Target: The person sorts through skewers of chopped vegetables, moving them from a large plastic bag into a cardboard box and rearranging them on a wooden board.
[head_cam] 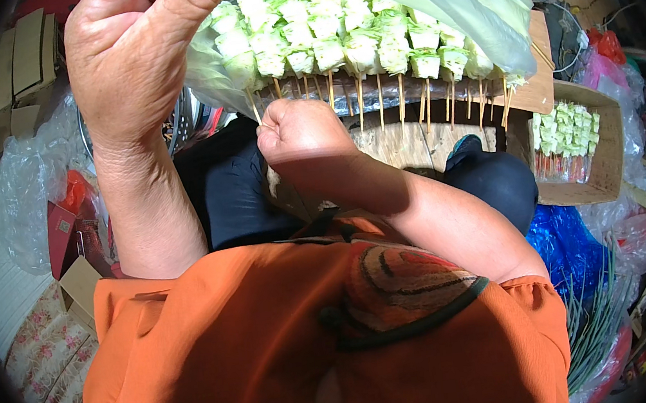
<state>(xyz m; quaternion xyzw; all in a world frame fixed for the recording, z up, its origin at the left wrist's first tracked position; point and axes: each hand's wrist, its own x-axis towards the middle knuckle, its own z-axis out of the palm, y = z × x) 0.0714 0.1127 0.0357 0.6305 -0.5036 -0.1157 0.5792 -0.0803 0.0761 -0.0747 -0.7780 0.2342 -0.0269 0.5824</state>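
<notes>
Rows of pale green leaf pieces, seemingly cabbage, threaded on wooden skewers [341,40], lie under a translucent plastic bag [456,4]. Their bare stick ends point towards me. My left hand [129,68] is raised at the upper left and pinches the bag's edge; its fingertips are cut off by the frame's top. My right hand [306,129] is closed as a fist around the bare end of the leftmost skewer [253,105], whose leaf pieces are still under the plastic. Clear plastic wrap [368,96] shows beneath the stick ends.
At the right, a cardboard box [606,142] holds more leaf skewers [566,131]. Below it lie a blue plastic bag [566,244] and long green stalks [592,315]. Flattened cardboard [19,68], crumpled clear plastic [28,203] and a dark red box [64,234] are at the left. A wooden board [400,146] lies between my knees.
</notes>
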